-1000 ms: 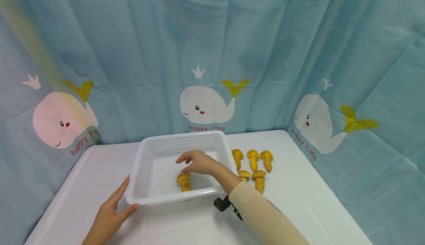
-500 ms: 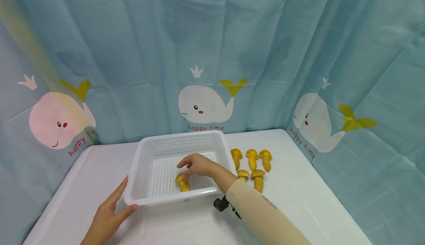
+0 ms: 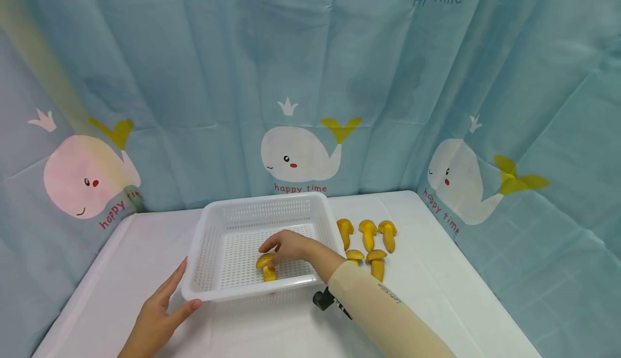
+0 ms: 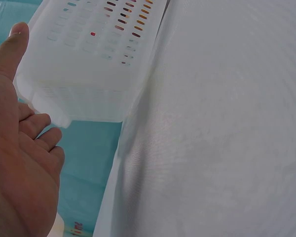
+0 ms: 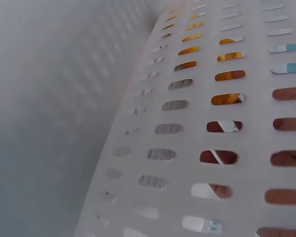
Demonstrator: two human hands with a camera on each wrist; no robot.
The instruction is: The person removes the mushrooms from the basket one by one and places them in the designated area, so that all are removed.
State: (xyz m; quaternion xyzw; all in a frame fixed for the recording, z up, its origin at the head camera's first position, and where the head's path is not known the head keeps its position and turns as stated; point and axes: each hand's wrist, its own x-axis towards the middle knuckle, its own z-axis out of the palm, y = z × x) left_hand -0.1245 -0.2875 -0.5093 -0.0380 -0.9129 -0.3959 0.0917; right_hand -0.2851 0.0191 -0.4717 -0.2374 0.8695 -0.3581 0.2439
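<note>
A yellow mushroom (image 3: 269, 275) lies in the white perforated basket (image 3: 242, 292), near its front wall. Over its cap hovers my right hand (image 3: 291, 246), the thumb against the cap's right side and the index finger reaching out above it. No firm grip shows. Through the basket's slots, the right wrist view has bits of the mushroom (image 5: 227, 99) and hand (image 5: 288, 158). At the basket's front left corner is my left hand (image 3: 157, 315), thumb and fingers spread along the rim. The left wrist view shows the left hand (image 4: 24, 148) beside the basket wall (image 4: 79, 69).
Several more mushrooms (image 3: 368, 234) lie in two rows on the white table (image 3: 436, 282), right of the basket; the forearm partly hides one. A blue curtain (image 3: 218, 104) with whale prints stands behind and along both sides. A black device (image 3: 323, 298) is at the right wrist.
My right hand has come down and slightly toward me, from above the mushroom to its cap. The mushroom stays in place in the basket. My left hand keeps its position at the corner.
</note>
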